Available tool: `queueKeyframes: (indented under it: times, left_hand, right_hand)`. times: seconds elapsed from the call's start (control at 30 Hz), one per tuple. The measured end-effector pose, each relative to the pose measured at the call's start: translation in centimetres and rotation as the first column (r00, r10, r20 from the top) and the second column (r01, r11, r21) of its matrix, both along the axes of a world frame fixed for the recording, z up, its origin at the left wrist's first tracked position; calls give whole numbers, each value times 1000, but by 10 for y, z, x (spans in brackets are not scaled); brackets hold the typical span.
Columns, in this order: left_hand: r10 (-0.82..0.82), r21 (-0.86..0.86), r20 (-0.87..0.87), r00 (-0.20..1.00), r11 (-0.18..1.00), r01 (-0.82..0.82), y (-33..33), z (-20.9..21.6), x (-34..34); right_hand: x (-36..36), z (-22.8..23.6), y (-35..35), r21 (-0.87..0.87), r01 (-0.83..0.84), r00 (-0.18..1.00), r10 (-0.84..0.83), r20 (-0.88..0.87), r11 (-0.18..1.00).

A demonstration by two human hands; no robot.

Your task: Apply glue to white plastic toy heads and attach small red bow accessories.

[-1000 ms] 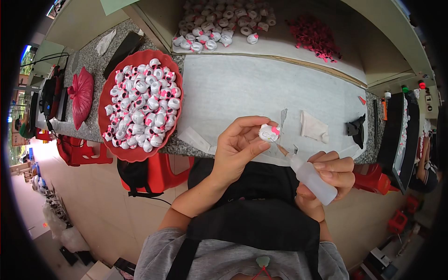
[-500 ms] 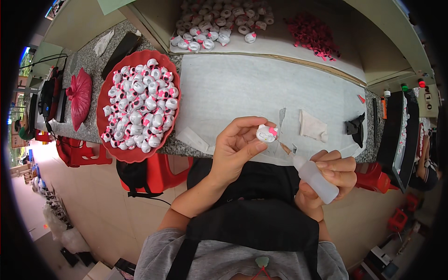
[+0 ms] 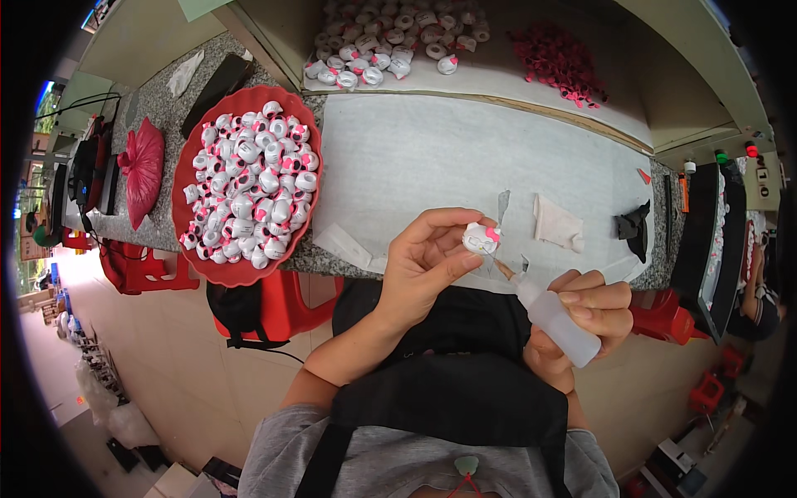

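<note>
Between the thumb and fingers of my left hand [image 3: 427, 261] is a small white cat-head figurine [image 3: 481, 239] with a pink bow. My right hand [image 3: 591, 311] is wrapped round a translucent white squeeze bottle [image 3: 558, 322]. The bottle tilts up to the left, and its thin brownish nozzle tip points at the lower right side of the figurine; whether the tip touches it I cannot tell. To the left, a red scalloped tray [image 3: 184, 187] is heaped with similar white and pink pieces.
White paper [image 3: 415, 149] covers the worktop. On it lie a folded cloth [image 3: 558, 222] and a black scrap [image 3: 633, 231]. A shelf behind holds more white heads [image 3: 372, 76] and a pile of dark pink pieces [image 3: 560, 62]. A pink bag [image 3: 143, 174] sits far left.
The figurine has shifted slightly right and turned in my left fingers. The bottle has dropped a little, its nozzle now lower against the figurine's side.
</note>
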State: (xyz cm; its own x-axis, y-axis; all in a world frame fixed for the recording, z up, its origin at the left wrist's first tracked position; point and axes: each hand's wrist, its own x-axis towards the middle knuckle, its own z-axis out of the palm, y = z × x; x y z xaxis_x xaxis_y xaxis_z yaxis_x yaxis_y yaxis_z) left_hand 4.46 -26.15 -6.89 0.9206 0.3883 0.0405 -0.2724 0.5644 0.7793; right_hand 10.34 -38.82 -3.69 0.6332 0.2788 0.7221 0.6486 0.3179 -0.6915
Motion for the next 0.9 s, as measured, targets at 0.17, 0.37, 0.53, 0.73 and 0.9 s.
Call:
queueKeyframes:
  times: [0.17, 0.37, 0.53, 0.73, 0.9]
  left_hand:
    - [-4, -1, 6, 1000, 1000, 4, 1, 1, -1]
    - [27, 53, 40, 999, 998, -29, 1, -2, -2]
    - [-9, 60, 79, 997, 998, 4, 1, 0, -1]
    - [74, 328, 116, 991, 939, -108, 3, -4, -1]
    - [62, 347, 88, 994, 934, -89, 2, -4, 0]
  right_hand:
    - [2, 1, 1, -14, -10, 1000, 10, 18, 1000]
    - [1, 2, 1, -22, -2, 1000, 2, 14, 1000]
    - [2, 4, 1, -33, -15, 1000, 16, 22, 999]
    - [1, 1, 4, -35, -2, 1000, 3, 22, 999]
    - [2, 0, 1, -28, -27, 1000, 27, 2, 999]
